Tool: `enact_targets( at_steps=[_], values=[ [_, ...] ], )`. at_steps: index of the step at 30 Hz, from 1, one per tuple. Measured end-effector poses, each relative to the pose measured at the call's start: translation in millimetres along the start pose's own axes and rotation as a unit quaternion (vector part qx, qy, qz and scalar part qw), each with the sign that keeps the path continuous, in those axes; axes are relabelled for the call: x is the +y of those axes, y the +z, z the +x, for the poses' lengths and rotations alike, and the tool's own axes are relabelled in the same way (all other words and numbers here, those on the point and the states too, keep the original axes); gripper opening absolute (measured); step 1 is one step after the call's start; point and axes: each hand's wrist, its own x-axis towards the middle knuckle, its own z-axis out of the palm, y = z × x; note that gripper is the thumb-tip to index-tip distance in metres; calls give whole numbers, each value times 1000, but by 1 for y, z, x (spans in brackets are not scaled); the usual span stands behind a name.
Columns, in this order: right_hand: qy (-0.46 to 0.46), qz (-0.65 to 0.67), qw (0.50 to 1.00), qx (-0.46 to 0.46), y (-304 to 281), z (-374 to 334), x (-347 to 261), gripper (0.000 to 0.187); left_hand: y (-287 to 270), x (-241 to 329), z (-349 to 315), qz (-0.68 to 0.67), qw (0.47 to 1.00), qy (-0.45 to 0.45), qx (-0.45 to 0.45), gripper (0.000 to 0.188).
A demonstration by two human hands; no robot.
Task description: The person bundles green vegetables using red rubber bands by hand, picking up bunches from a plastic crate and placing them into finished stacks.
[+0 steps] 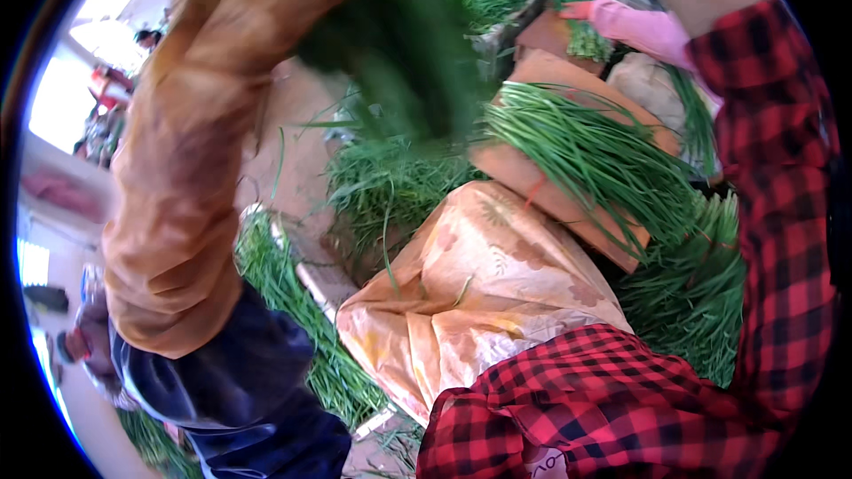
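Green chive bunch (399, 44) raised high, gripped in the gloved left hand (266, 9); right hand unseen.

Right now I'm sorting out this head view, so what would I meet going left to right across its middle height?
Orange rubber glove on the raised left arm → loose green chives heap → peach patterned cloth over the lap → chive bundle on a brown board → red plaid sleeve.
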Motion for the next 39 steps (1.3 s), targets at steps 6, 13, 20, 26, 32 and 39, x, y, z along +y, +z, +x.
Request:
enact_targets(
  at_steps=[6,13,20,26,32,39],
  values=[
    [401,62,913,-36,-54,-83,29,57,163,-49,54,-296,946,-110,-74,48],
    [570,-167,791,-144,-40,-137,201,73,300,-77,57,-518,800,-290,-90,51],
    [507,-93,851,-98,27,-146,324,101,257,-167,51,98,853,176,-481,60],
    [506,-195,838,-59,41,-168,340,125,242,-166,47,375,888,38,-265,110],
    [432,-228,873,-9,75,-164,300,98,306,-189,78,465,838,180,-222,111],
    [436,-231,861,-122,26,-170,357,48,339,-208,108,489,800,146,-316,116]
  ],
)
